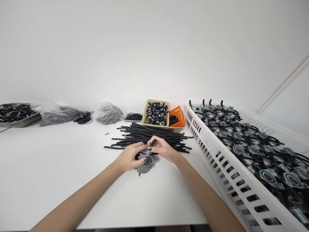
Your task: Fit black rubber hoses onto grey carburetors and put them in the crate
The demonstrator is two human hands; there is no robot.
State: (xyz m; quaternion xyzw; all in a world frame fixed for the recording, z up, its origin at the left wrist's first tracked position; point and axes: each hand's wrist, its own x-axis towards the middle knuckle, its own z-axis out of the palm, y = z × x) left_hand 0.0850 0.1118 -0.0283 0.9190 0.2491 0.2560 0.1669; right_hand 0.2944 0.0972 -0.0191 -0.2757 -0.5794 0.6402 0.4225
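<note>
at the near edge of the loose pile of black rubber hoses (135,132) on the white bench (48,180), a grey die-cast carburetor body (147,165) is held in both hands, its round port facing up and toward the person. whether it touches the bench cannot be confirmed. the left hand (129,157) is in a clenched grip around the body's upper side. the right hand (164,149) is closed, its fingertips (150,145) pinching a short black hose stub (153,142) at the top of the body.

beyond the pile stand a beige tray (154,102) of ringed black fittings and, just beside it, an orange slotted basket (180,112) of small black parts. right of the pile, a long white slotted crate (212,145) holds many assembled carburetors with curved black hoses. left of the pile lie a clear bag of grey parts (107,112), a second bag (58,116), a black coil bundle (83,117), and a steel tray (24,120) of black parts.
</note>
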